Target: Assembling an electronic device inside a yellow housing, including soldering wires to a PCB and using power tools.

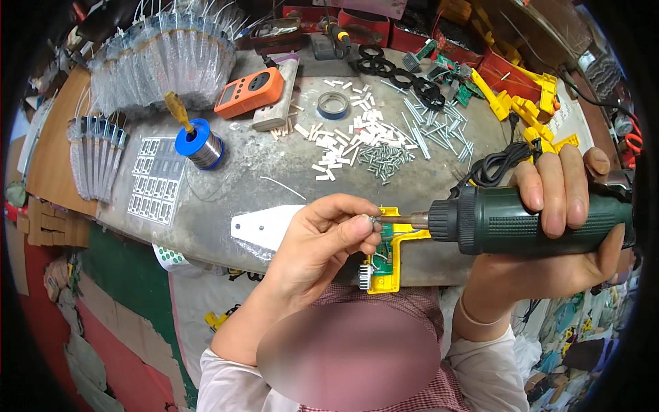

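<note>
- The person's right hand (551,192) is clamped around a thick dark green power screwdriver with a ribbed black collar (504,237), held level on the near right, its metal bit (412,219) pointing left.
- The left hand (328,237) has its thumb and forefinger pinched together on a small silvery metal piece (374,220) at the bit's tip; its exact shape is mostly hidden by the fingers.
- Below the bit, at the table's near edge, lies an open yellow plastic housing (391,283) containing a green circuit board (386,261), with a finned silvery heat sink (365,277) at its left side.
- Left of it, partly behind the left hand, lies a flat white tapered plate (261,225).
- Farther away, a heap of small silvery screws (384,163) sits beside scattered short white tubes (371,129).
- Far left of these stand a blue spool of solder wire (199,145) and an orange boxy meter (249,93).
- On the right, a coiled black cable (500,165) lies behind the screwdriver.
</note>
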Demonstrator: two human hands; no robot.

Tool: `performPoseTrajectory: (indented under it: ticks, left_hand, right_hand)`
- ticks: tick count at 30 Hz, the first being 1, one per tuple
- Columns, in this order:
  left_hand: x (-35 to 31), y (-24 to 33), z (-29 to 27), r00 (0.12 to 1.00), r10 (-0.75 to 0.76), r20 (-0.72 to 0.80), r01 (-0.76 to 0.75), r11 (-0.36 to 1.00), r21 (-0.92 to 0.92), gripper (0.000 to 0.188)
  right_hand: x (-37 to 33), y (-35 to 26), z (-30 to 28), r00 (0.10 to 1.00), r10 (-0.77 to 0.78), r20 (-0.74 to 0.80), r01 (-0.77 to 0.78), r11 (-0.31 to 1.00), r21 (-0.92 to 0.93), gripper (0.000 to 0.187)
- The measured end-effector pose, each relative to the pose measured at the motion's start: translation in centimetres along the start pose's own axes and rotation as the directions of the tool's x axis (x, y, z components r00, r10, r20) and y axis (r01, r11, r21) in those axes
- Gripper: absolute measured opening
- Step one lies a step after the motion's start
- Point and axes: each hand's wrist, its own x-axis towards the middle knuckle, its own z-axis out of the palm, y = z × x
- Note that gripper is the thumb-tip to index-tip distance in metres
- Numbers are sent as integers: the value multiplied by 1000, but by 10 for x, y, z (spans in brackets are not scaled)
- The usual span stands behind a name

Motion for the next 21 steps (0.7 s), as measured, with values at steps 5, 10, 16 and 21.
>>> performPoseTrajectory:
  ticks: [5,10,16,21]
  left_hand:
    - [1,-4,3,999,48,-2,-48,997,53,17]
    - [-1,-7,10,996,89,-15,-89,996,14,18]
    - [0,-15,16,921,389,27,-382,888,256,16]
    - [1,-21,23,827,558,71,-528,727,440,16]
  right_hand:
    - [2,-5,-2,999,32,-25,-31,999,34,39]
    - [1,-9,-8,997,60,-39,-58,997,56,39]
    - [1,-10,-13,998,50,-32,-44,985,166,41]
    - [3,-10,-16,996,58,-64,-41,969,244,30]
